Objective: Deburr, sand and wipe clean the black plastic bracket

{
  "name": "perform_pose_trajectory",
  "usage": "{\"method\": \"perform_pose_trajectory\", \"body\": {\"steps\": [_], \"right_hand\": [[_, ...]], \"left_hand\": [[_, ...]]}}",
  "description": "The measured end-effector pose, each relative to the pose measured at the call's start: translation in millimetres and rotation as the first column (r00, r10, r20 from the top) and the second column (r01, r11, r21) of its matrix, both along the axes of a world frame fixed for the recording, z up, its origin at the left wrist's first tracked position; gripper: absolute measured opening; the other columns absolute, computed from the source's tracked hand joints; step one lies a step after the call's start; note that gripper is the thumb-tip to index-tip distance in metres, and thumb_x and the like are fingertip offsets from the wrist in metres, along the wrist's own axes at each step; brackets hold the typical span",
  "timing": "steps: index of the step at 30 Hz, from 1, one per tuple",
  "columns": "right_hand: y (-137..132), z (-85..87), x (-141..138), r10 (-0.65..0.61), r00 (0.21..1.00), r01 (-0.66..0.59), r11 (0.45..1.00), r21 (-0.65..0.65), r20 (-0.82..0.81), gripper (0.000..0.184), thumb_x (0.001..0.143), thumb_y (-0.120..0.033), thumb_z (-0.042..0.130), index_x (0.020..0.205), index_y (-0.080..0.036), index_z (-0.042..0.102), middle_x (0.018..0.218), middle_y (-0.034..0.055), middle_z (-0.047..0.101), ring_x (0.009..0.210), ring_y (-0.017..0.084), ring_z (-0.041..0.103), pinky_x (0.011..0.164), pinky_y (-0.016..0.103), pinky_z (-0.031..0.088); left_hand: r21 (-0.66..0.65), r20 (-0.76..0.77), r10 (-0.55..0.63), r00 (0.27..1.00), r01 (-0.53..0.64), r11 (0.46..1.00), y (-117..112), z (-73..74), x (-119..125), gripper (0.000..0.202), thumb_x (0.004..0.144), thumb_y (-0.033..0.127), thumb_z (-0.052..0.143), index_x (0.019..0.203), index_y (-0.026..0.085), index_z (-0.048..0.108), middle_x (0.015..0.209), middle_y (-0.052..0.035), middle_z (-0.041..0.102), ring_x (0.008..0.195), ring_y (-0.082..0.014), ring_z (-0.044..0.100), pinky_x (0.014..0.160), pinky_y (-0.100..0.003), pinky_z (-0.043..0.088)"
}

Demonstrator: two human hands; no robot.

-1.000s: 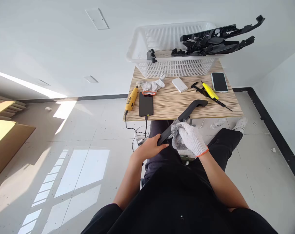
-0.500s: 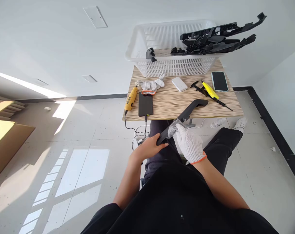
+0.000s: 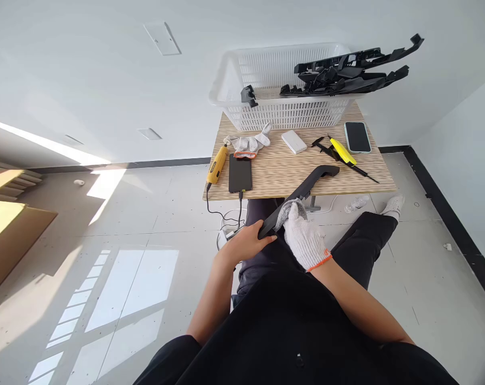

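Note:
A long black plastic trim piece [image 3: 304, 188] with a curved far end slants above my lap, its far part over the table's front edge. My bare left hand [image 3: 247, 243] is closed round its near end, thumb on one side and fingers on the other. On my right hand [image 3: 300, 232] is a white knit glove with a grey palm and an orange cuff. Its fingers wrap the middle of the trim piece, just beyond my left hand. Whether anything else lies inside the gloved grip is hidden.
On the wood-grain table [image 3: 274, 179] lie a yellow corded rotary tool [image 3: 217, 164], a spare glove [image 3: 248, 143], a black device [image 3: 240, 174], a white box [image 3: 294, 141], a yellow-handled cutter [image 3: 342, 151], a caliper [image 3: 326, 148] and a phone [image 3: 357, 137]. Behind, a white basket [image 3: 290, 115] holds black parts.
My gloved right hand has shifted slightly along the trim piece toward my left hand, and its thumb now points more upward. My left hand keeps its hold. The view has tilted a little.

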State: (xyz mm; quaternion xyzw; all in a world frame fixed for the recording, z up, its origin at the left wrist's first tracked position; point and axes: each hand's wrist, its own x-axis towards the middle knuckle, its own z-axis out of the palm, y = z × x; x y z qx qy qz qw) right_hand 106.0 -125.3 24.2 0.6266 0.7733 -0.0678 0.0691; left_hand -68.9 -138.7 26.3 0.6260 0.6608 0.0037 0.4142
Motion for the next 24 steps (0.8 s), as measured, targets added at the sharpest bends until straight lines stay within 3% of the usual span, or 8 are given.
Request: {"method": "perform_pose_trajectory", "body": {"steps": [4, 11, 18, 24], "right_hand": [[-2, -0.4, -2, -0.019, 1.0, 0.018, 0.999, 0.042, 0.019, 0.06, 0.1, -0.022, 0.034, 0.155, 0.0, 0.027, 0.067, 0.0116, 0.064, 0.061, 0.028, 0.069, 0.052, 0.035, 0.051], [1, 16.2, 0, -0.014, 0.998, 0.011, 0.999, -0.039, -0.066, 0.051, 0.103, -0.025, 0.032, 0.149, -0.004, 0.036, 0.08, 0.013, 0.07, 0.072, 0.027, 0.072, 0.057, 0.033, 0.05], [11, 23.4, 8, -0.026, 0.979, 0.005, 0.995, -0.101, -0.2, 0.026, 0.102, -0.029, 0.036, 0.117, -0.018, 0.054, 0.078, 0.0062, 0.07, 0.069, 0.021, 0.069, 0.054, 0.026, 0.037], [20, 19.7, 17, -0.024, 0.957, -0.002, 0.996, -0.09, -0.288, 0.028, 0.102, -0.03, 0.035, 0.117, -0.02, 0.057, 0.078, 0.0043, 0.071, 0.07, 0.02, 0.067, 0.055, 0.028, 0.032]], "left_hand": [[0.001, -0.003, -0.002, 1.0, 0.002, 1.0, -2, 0.2, 0, 0.044, 0.087, 0.066, 0.049, 0.08, 0.024, 0.038, 0.077, -0.0007, 0.06, 0.071, -0.0205, 0.056, 0.061, -0.032, 0.037], [0.005, -0.005, -0.005, 1.0, 0.005, 1.0, -3, -0.7, 0, 0.044, 0.087, 0.066, 0.048, 0.081, 0.023, 0.038, 0.079, -0.0015, 0.062, 0.072, -0.0207, 0.057, 0.061, -0.032, 0.036], [-0.005, -0.014, -0.011, 1.0, 0.011, 1.0, -5, -1.6, -2, 0.043, 0.087, 0.065, 0.047, 0.082, 0.024, 0.039, 0.077, -0.002, 0.062, 0.071, -0.0216, 0.057, 0.06, -0.032, 0.036], [-0.007, -0.02, -0.019, 1.0, 0.019, 1.0, -6, -3.3, -3, 0.042, 0.088, 0.065, 0.046, 0.084, 0.024, 0.039, 0.077, -0.0031, 0.061, 0.073, -0.023, 0.059, 0.061, -0.032, 0.037]]}}
